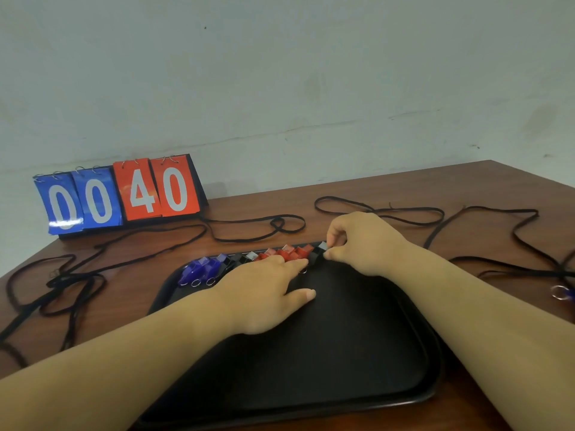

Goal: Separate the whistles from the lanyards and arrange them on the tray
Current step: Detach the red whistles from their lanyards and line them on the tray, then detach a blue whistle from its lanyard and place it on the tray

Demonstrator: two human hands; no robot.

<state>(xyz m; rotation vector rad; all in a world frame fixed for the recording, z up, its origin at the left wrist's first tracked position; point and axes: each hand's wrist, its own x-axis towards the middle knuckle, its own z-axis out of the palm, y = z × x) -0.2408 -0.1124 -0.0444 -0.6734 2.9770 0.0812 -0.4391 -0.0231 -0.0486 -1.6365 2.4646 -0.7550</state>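
Note:
A black tray [357,353] lies in front of me on the brown table. Along its far edge runs a row of whistles: blue whistles [199,270] at the left, then black, then red whistles [291,252], and a black whistle [318,255] at the right end. My left hand [267,293] lies flat over the row, fingers straight and pressing on the red ones. My right hand [361,241] pinches the end black whistle with curled fingers. Black lanyards [258,228] lie loose on the table beyond and beside the tray.
A flip scoreboard [121,194] reading 00 and 40 stands at the back left against the wall. More lanyards [485,225] trail at the right. A blue whistle with a ring [563,293] lies near the right table edge.

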